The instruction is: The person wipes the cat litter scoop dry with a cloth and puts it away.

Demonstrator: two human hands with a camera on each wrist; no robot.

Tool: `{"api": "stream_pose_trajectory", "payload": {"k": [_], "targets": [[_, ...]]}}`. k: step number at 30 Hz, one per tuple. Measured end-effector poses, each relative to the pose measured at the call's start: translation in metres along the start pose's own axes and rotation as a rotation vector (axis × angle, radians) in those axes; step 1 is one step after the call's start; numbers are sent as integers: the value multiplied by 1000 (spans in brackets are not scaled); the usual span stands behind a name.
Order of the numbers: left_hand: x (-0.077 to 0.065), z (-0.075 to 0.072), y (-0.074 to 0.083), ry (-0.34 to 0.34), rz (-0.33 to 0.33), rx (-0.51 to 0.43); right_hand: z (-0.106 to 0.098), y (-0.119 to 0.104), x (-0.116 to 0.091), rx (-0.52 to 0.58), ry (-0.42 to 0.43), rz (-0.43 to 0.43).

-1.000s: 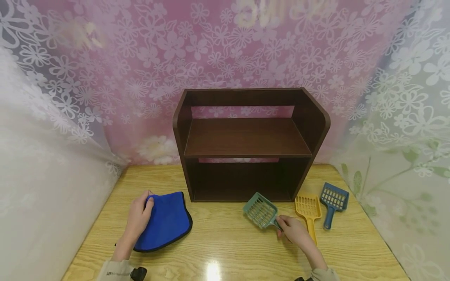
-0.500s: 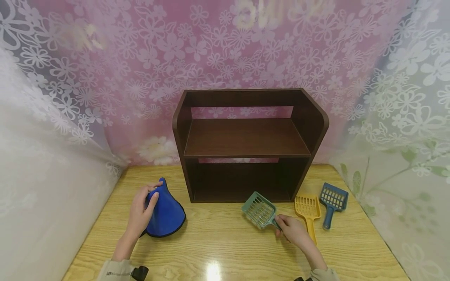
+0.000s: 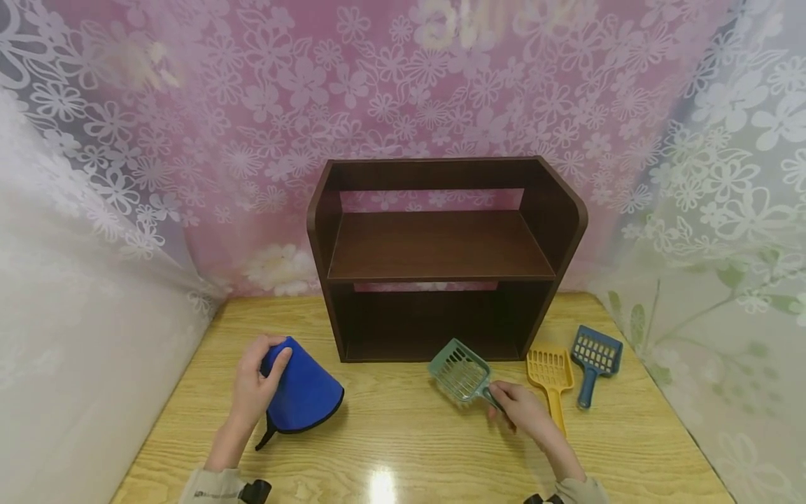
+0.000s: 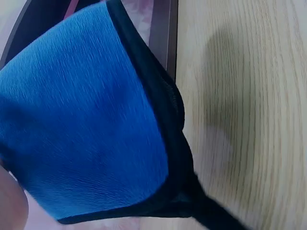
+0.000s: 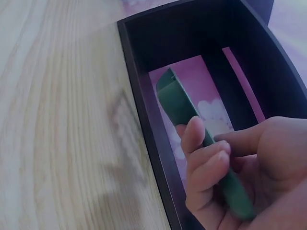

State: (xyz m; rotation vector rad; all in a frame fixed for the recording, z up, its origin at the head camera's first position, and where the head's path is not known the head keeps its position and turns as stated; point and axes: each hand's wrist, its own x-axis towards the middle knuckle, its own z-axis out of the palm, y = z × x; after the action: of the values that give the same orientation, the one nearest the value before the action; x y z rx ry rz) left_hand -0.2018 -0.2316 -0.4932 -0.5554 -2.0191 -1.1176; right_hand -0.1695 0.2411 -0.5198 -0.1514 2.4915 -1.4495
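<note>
Partly hidden, each in a grip: blue cloth [image 3: 305, 394] in left hand [image 3: 257, 381], green scoop handle [image 5: 236, 196] in right hand [image 3: 521, 408]

A yellow scoop [image 3: 552, 388] and a blue scoop [image 3: 592, 370] lie beside a brown shelf [image 3: 441, 248] on a table [image 3: 390, 420].

Head view high, wrist views close
The head camera looks forward and down; the left wrist's faces the blue cloth [image 4: 86, 115], the right's the green scoop [image 5: 177, 103]; all three share the dark shelf [image 3: 441, 245].
</note>
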Motion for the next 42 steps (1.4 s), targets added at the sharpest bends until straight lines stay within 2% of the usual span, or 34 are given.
{"api": "stream_pose_trajectory", "payload": {"k": [5,11,16,22,26,31,36,42], "targets": [[2,6,5,23,86,15,-1,-5,0,141,-18,57],[1,13,12,-14,92,-5,0,-10,-1,212,-13,72],[0,23,15,-85,66,4,1,-11,-1,233,-40,68],[2,37,22,-175,117,41,3,-13,-1,284,-65,63],[6,45,30,-267,137,82,6,-13,-1,260,-61,66],[15,56,39,-343,241,170,10,-12,0,224,-73,76],[25,67,48,-401,400,305,14,-15,1,216,-92,60],[37,80,57,-433,580,441,19,-23,1,211,-129,22]]}}
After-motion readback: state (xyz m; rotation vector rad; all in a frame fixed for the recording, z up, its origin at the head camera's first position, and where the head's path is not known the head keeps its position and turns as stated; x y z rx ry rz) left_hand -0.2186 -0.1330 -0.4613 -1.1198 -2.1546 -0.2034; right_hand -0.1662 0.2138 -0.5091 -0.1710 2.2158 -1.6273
